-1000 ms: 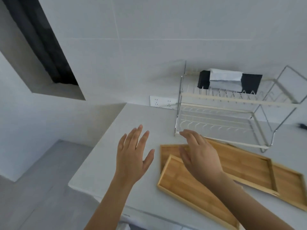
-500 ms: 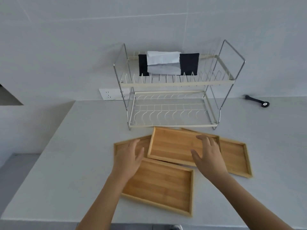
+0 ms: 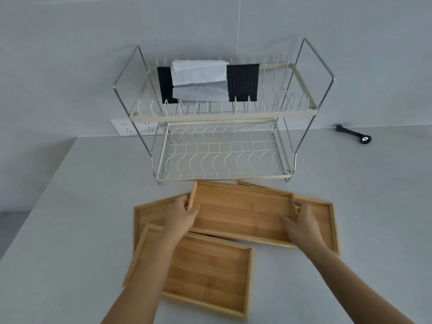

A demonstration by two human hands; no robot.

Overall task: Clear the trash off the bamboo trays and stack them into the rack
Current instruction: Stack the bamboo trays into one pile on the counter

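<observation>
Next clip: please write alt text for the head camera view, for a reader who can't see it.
Two bare hands, left hand and right hand, grip the short ends of the top bamboo tray, which lies across two other trays on a grey counter. Just behind stands a two-tier wire dish rack, its lower tier bare and its upper tier holding a black-and-white tissue pack.

We are finding no readable text here.
We are seeing no words, brands, numbers or signs on the bamboo trays [image 3: 240, 213], the wire rack [image 3: 222, 113] or the wall socket plate [image 3: 135, 127].
</observation>
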